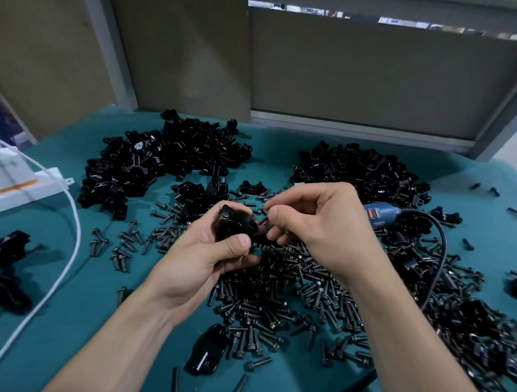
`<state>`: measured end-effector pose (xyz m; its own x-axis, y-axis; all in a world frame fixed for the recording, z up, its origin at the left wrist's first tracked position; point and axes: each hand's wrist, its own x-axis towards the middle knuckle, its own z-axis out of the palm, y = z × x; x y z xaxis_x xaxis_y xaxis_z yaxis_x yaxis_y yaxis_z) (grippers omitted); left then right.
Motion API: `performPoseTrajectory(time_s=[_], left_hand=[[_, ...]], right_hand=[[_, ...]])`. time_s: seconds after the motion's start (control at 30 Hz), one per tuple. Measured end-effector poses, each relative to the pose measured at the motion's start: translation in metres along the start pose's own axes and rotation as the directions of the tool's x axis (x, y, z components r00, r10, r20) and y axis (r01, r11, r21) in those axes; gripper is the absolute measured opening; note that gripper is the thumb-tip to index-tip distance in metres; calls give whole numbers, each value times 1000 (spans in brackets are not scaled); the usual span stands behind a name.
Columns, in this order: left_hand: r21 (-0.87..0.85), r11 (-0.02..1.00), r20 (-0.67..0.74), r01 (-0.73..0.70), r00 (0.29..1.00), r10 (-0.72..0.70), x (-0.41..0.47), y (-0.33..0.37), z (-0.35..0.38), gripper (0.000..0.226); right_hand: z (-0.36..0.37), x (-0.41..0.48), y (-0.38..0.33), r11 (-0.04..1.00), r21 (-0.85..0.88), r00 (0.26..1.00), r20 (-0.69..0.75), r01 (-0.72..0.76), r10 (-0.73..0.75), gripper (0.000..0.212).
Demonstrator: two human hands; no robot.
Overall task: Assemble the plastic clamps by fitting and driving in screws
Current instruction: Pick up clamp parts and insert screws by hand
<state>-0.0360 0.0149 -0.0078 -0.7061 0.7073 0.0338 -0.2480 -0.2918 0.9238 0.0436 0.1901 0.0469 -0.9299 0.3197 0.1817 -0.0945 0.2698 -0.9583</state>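
Black clamp [235, 224], just one, gripped in left hand [207, 264] above the screw heap [292, 286]
Right hand [318, 228] pinches one screw [263, 218] beside it; two big clamp piles [170, 159] behind, label on blue driver [381, 214] unreadable.

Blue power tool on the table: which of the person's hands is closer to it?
Right. The right hand, pinching a screw, is just beside the blue power tool. The left hand, gripping a clamp, lies farther off, beyond the right hand.
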Motion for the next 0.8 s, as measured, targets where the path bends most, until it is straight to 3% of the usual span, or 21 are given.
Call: performPoseTrajectory(time_s=[0.13, 0.23, 0.4, 0.53, 0.6, 0.7, 0.8], left_hand=[[45, 999, 28, -19, 999, 17, -1, 0, 2, 26], [88, 996, 41, -33, 999, 29, -1, -2, 2, 22], [104, 993, -4, -51, 999, 52, 0, -9, 4, 28], [163, 985, -8, -60, 998, 63, 0, -10, 5, 35], [156, 987, -21, -47, 998, 51, 0, -8, 4, 34], [170, 985, -26, -45, 998, 50, 1, -6, 4, 34], [182, 982, -33, -44, 998, 51, 1, -6, 3, 30]], right_hand=[[4, -1, 2, 999, -29, 1000, -4, -30, 30, 11], [6, -1, 2, 984, -168, 998, -27, -61, 58, 14], [18, -1, 0, 833, -548, 990, -138, -73, -4, 37], [27, -3, 2, 738, -660, 990, -113, -140, 87, 58], [19, -3, 2, 779, -613, 991, -70, -132, 113, 52], [8, -3, -3, 830, -553, 992, 39, -75, 116, 16], [11, 1, -2, 807, -589, 993, 69, -39, 98, 18]])
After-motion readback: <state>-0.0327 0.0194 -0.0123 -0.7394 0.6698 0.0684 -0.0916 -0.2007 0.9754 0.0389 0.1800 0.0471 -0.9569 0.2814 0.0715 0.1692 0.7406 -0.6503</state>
